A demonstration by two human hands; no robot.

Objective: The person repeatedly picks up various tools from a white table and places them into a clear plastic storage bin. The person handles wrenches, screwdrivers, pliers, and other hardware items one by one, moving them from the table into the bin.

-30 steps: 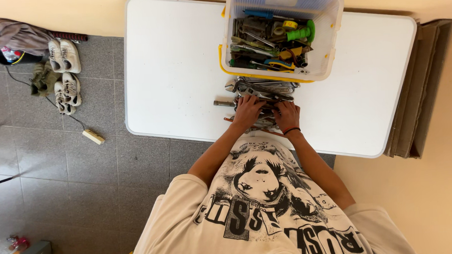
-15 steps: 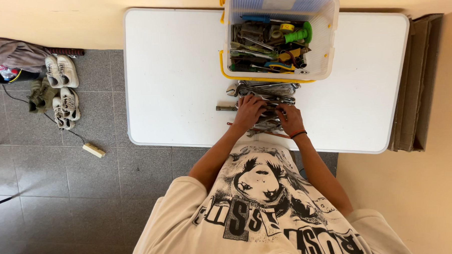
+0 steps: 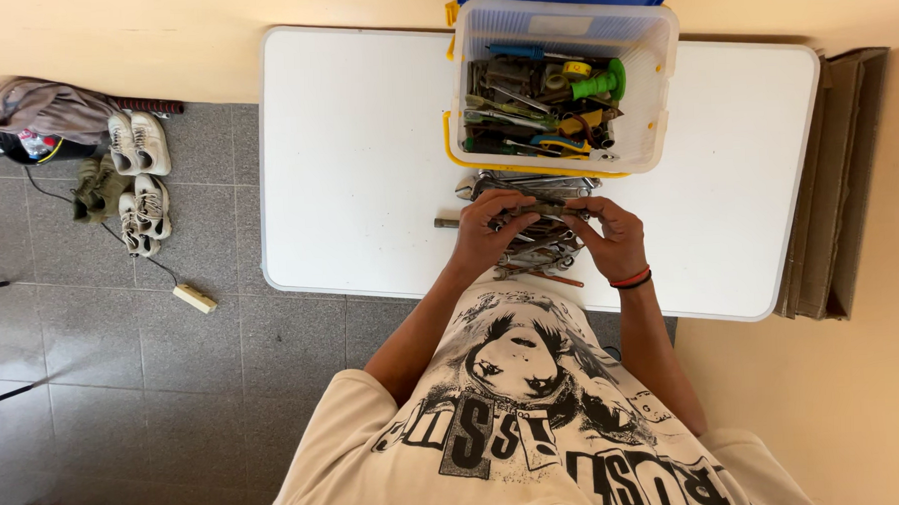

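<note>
1. Head view showed white shoes [image 3: 139, 144] and a bundled grey cloth [image 3: 51, 105] on the tiled floor, left of the white table [image 3: 356, 136].
2. Left hand [image 3: 489, 231] was closed on one end of a long dark tool [image 3: 528, 213], held level above the pile of wrenches [image 3: 534, 250].
3. Right hand [image 3: 613, 239] gripped its other end; a firm two-handed hold probably suited lifting it free of the pile.
4. Clear tool bin [image 3: 653, 96] with yellow latches stood behind; flattened cardboard [image 3: 817, 220] leaned rightmost.

Dull metal wrenches [image 3: 534, 242] (some rusty), translucent plastic bin [image 3: 654, 106], smooth table [image 3: 357, 166].
</note>
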